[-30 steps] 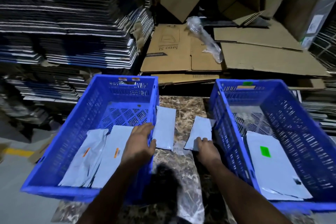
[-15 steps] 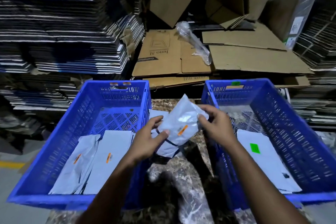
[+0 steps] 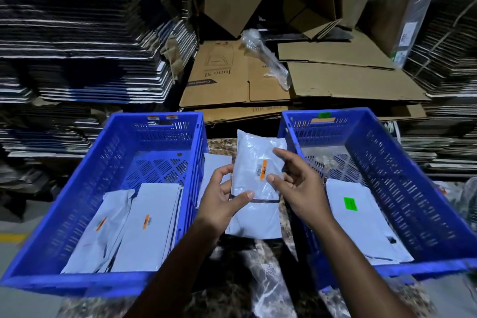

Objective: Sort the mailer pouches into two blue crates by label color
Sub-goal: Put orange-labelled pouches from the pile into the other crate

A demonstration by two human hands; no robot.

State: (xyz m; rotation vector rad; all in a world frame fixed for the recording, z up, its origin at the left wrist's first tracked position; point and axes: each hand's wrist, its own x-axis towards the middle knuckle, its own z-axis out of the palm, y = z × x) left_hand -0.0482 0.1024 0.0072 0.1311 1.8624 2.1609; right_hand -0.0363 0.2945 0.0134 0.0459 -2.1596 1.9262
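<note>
Between two crates, hands [image 3: 258, 193] hold an orange-labelled pouch [image 3: 254, 204].

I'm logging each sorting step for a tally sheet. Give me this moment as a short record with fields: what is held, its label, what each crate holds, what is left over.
held item: grey mailer pouch, raised between the crates
label on held item: orange label with a barcode
left hand: grips the pouch's lower left edge
right hand: fingers on the pouch's right side
left crate: pouches with orange labels
right crate: pouch with green label
left over: another pouch on the marble table, label not visible
</note>
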